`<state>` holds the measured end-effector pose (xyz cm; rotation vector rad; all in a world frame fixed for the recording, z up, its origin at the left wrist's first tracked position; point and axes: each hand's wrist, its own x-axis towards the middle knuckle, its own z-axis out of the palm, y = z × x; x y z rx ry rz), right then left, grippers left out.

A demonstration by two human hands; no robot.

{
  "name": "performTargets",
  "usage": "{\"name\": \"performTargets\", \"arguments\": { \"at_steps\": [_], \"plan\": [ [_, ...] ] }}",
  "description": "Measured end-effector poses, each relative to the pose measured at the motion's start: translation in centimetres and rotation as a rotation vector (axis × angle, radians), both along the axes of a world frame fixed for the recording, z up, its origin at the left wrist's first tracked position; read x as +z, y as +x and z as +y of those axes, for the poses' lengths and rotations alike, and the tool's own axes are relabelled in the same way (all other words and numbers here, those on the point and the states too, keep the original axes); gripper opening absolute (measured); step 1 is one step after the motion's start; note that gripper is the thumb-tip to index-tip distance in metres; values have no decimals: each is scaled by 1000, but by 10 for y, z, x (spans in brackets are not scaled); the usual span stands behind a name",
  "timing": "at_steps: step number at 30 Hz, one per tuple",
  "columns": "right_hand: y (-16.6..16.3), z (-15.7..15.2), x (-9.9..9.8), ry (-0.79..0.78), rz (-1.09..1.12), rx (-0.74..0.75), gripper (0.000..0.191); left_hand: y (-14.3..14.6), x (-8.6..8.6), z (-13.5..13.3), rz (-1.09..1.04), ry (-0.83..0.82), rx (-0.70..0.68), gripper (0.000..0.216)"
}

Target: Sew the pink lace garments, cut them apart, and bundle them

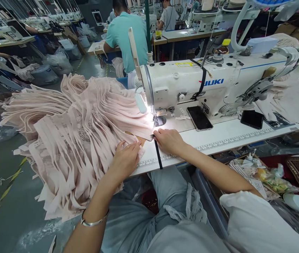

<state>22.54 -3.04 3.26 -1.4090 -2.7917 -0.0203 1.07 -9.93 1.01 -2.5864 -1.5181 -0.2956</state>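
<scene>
A large pile of pale pink fabric pieces (86, 123) hangs over the left side of the sewing table, and one piece runs to the needle area of the white sewing machine (175, 84). My left hand (125, 158) is on the cloth at the table's front edge, fingers bent over a fabric edge. To its right, my right hand (169, 140) is closed around a small dark tool with two pointed tips (152, 136), just in front of the presser foot. Most of that tool is hidden in the hand. Its tips are at the fabric's corner.
A phone (200, 118) lies beneath the machine arm, and another dark phone (252, 119) is farther right. A measuring tape strip (233, 140) runs along the table's front. Below right stands a bin (212, 200) beside assorted items. A person in a teal shirt (127, 38) sits ahead.
</scene>
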Motion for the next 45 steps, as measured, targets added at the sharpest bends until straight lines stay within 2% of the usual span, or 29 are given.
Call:
{"name": "performTargets", "arguments": {
  "at_steps": [3, 6, 10, 13, 15, 19, 24, 28, 35, 39, 42, 45],
  "plan": [
    [4, 2, 1, -5, 10, -55, 28, -7, 4, -8, 42, 16, 27, 32],
    [3, 1, 1, 1, 23, -84, 29, 1, 5, 2, 90, -1, 124, 27],
    [1, -2, 3, 13, 46, -96, 29, 20, 1, 31, 99, -1, 119, 51],
    [4, -4, 5, 13, 37, -96, 29, 21, -2, 35, 104, -37, 107, 50],
    [7, -6, 5, 12, 30, -97, 28, 14, -4, 23, 81, -13, 90, 43],
    [9, -11, 2, -8, 18, -50, 28, -9, -7, -19, 28, 82, 50, 34],
    [-6, -24, -4, -31, -8, 151, 23, -33, -11, -63, 12, 119, 61, 29],
    [-21, -37, -9, -52, -23, 288, 18, -40, -10, -73, 54, 147, 58, 27],
    [-34, -44, -9, -47, -68, 379, 24, -18, 10, -49, 124, 199, 47, 23],
    [-32, -44, -7, -57, -79, 382, 26, -7, 15, -31, 137, 189, -51, 26],
    [-25, -41, -6, -47, -67, 336, 24, -8, 13, -24, 110, 117, -103, 30],
    [-15, -32, -2, -24, -53, 208, 20, -10, 10, -22, 67, 60, -117, 32]
  ]
}}
